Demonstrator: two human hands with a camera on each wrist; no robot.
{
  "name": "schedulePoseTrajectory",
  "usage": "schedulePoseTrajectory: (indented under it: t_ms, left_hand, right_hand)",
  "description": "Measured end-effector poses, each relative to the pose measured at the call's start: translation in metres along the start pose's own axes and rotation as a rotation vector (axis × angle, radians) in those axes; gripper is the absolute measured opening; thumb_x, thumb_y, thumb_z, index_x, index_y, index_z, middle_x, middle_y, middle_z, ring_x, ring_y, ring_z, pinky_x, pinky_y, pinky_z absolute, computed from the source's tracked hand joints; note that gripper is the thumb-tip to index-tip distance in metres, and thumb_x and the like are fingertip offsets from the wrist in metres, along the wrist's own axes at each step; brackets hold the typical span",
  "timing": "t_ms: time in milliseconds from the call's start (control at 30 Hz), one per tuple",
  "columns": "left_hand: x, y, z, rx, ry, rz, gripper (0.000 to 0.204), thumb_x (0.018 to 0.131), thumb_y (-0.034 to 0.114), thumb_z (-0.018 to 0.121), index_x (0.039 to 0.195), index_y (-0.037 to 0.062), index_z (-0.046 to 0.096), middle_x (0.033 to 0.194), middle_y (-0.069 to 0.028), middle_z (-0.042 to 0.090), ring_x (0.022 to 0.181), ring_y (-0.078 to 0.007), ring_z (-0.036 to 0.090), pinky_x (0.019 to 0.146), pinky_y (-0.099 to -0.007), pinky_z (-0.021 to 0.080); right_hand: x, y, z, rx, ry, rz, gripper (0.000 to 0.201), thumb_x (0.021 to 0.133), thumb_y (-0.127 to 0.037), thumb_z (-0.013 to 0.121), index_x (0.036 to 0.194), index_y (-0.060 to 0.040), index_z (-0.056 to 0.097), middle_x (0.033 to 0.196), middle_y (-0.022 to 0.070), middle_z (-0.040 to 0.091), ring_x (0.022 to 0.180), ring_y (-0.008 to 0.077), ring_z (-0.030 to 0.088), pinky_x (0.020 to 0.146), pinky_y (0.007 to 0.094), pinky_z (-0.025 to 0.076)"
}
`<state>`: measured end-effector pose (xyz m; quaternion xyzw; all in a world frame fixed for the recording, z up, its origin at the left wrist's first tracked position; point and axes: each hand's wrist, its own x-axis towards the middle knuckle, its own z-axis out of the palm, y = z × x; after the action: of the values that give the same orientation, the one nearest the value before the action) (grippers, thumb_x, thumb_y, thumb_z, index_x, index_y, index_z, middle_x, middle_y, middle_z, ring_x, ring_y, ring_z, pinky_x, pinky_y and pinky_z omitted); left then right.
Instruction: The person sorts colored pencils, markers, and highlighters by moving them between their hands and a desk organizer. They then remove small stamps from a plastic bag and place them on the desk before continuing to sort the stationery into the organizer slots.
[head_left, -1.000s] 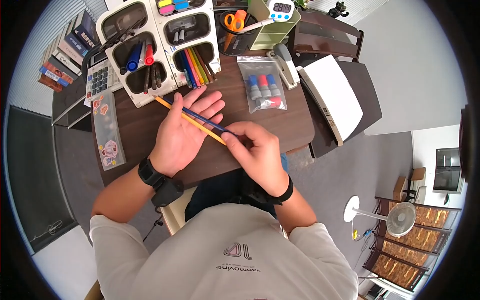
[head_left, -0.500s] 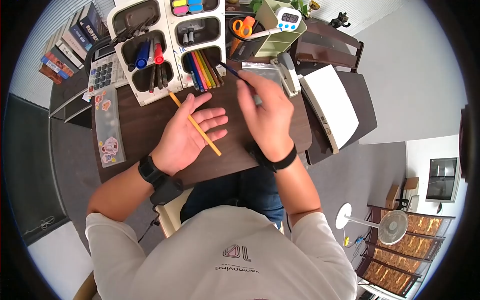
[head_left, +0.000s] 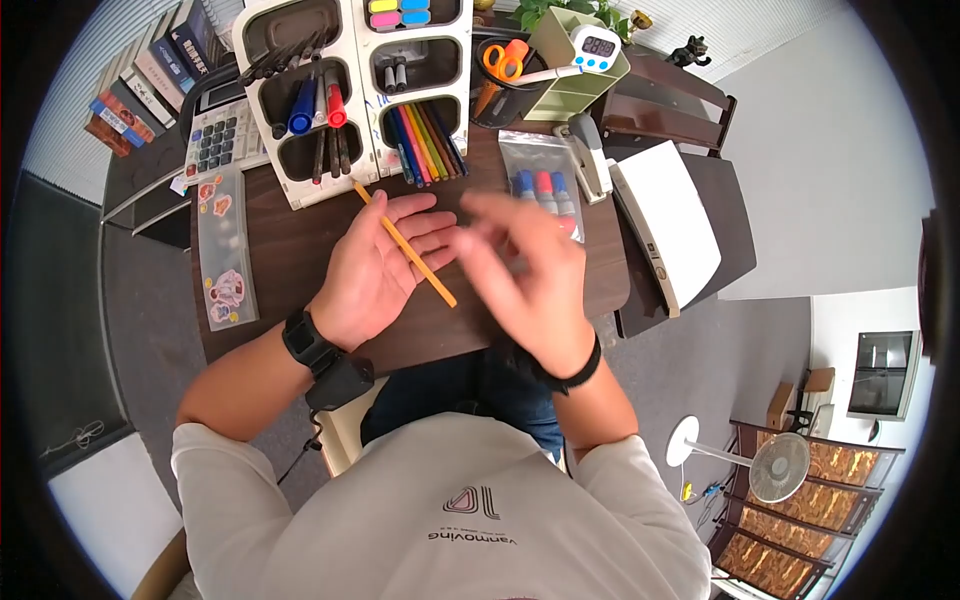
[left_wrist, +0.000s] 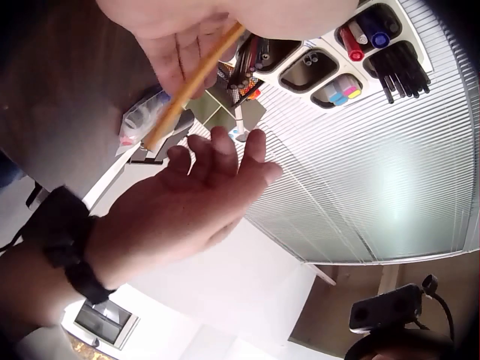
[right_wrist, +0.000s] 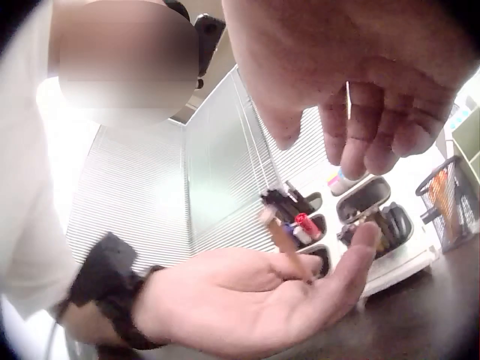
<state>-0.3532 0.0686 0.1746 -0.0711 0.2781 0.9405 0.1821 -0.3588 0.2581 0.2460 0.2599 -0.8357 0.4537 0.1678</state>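
A yellow pencil [head_left: 425,268] lies slantwise across my upturned left hand [head_left: 365,265], held under the thumb while the other fingers stay extended. Its upper end points toward the white organizer [head_left: 368,150]; the lower end sticks out past the palm. To the right, my right hand [head_left: 530,265] is blurred, with loosely bent fingers and nothing in them. In the left wrist view the pencil [left_wrist: 187,90] passes above the right hand [left_wrist: 187,195]. Several coloured pencils [head_left: 430,145], a dark blue one at their right, stand in the organizer's lower right compartment.
Beside the organizer are a mesh pen cup [head_left: 495,105] with orange scissors, a green holder [head_left: 560,70] and a stapler [head_left: 590,160]. A clear bag [head_left: 515,150] of small coloured bottles lies behind the right hand. At left are a stickered case [head_left: 230,250] and a calculator [head_left: 220,140].
The right hand took the dark blue pencil from beside the yellow one, carried it to the coloured pencils' compartment and let it go, then came back toward the left hand.
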Motion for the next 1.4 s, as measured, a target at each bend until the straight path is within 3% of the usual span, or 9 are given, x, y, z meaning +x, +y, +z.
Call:
schedulePoseTrajectory:
  t_ms: [133,267,333,433,600,733,1067,1300,1400]
  left_hand:
    - [-0.005,0.003,0.008,0.034,0.036,-0.008,0.055,0.112,0.048,0.035,0.136,0.0030,0.056,0.127,-0.0147,0.067,0.120,-0.0281,0.064,0.106,-0.0439,0.050]
    - [-0.005,0.000,0.012,0.077,0.035,-0.018,0.058,0.112,0.050,0.033,0.137,0.0029,0.056,0.126,-0.0150,0.068,0.119,-0.0283,0.064,0.107,-0.0442,0.050]
    - [-0.007,0.002,0.013,0.035,-0.165,0.000,0.064,0.112,0.055,0.030,0.138,0.0027,0.056,0.126,-0.0151,0.068,0.117,-0.0277,0.065,0.107,-0.0438,0.050]
    - [-0.007,0.001,0.010,-0.008,-0.198,0.030,0.070,0.110,0.060,0.030,0.140,0.0016,0.055,0.126,-0.0180,0.068,0.117,-0.0293,0.065,0.104,-0.0452,0.050]
    - [-0.001,-0.002,0.002,0.080,-0.084,0.050,0.070,0.109,0.061,0.030,0.144,0.0036,0.052,0.127,-0.0167,0.068,0.117,-0.0281,0.065,0.105,-0.0451,0.049]
    - [0.000,0.002,0.012,0.125,0.026,0.098,0.069,0.110,0.061,0.029,0.148,0.0061,0.046,0.133,-0.0135,0.066,0.124,-0.0259,0.062,0.108,-0.0449,0.047]
    - [0.001,0.003,0.003,0.083,-0.067,0.122,0.068,0.110,0.061,0.026,0.148,0.0081,0.045,0.146,-0.0091,0.057,0.132,-0.0221,0.057,0.112,-0.0443,0.044]
    - [0.002,0.004,0.009,0.060,-0.045,0.126,0.068,0.109,0.062,0.027,0.142,0.0075,0.050,0.131,-0.0149,0.066,0.119,-0.0259,0.063,0.106,-0.0452,0.048]
    - [0.001,0.003,0.006,0.055,-0.010,0.111,0.068,0.109,0.062,0.028,0.138,0.0057,0.053,0.124,-0.0166,0.068,0.112,-0.0271,0.065,0.102,-0.0450,0.049]
  right_hand:
    - [-0.034,-0.004,-0.004,0.084,-0.249,-0.102,0.037,0.082,-0.013,0.085,0.116,-0.0060,0.072,0.088,0.0081,0.070,0.081,0.0286,0.069,0.074,0.0396,0.057]
    - [-0.048,0.004,0.001,0.114,-0.140,-0.161,0.032,0.082,-0.005,0.083,0.113,-0.0053,0.073,0.091,0.0091,0.071,0.082,0.0284,0.070,0.073,0.0375,0.057]
    - [-0.042,-0.001,-0.009,0.159,-0.025,-0.234,0.029,0.083,0.000,0.080,0.111,-0.0039,0.074,0.093,0.0102,0.072,0.082,0.0284,0.070,0.072,0.0362,0.057]
    - [-0.028,-0.010,-0.025,0.095,0.100,-0.283,0.029,0.084,0.003,0.078,0.112,-0.0020,0.073,0.094,0.0109,0.072,0.080,0.0284,0.070,0.071,0.0360,0.057]
    - [0.017,0.006,-0.004,-0.181,0.147,-0.395,0.031,0.080,-0.005,0.078,0.111,-0.0046,0.074,0.092,0.0081,0.071,0.083,0.0267,0.068,0.073,0.0370,0.055]
    - [0.044,0.024,0.035,-0.241,0.114,-0.439,0.023,0.081,-0.013,0.074,0.103,-0.0069,0.075,0.090,0.0041,0.069,0.084,0.0253,0.066,0.075,0.0376,0.052]
    - [0.054,0.022,0.054,-0.258,-0.035,-0.338,0.022,0.083,-0.014,0.075,0.103,-0.0066,0.076,0.098,0.0074,0.067,0.098,0.0289,0.063,0.088,0.0394,0.049]
    - [0.088,0.021,0.043,-0.192,0.038,-0.397,0.026,0.082,-0.015,0.077,0.106,-0.0060,0.075,0.098,0.0080,0.068,0.097,0.0307,0.063,0.086,0.0412,0.052]
    - [0.116,0.025,0.051,-0.406,0.047,-0.447,0.022,0.081,-0.012,0.075,0.103,-0.0088,0.075,0.094,0.0063,0.067,0.091,0.0281,0.063,0.081,0.0391,0.054]
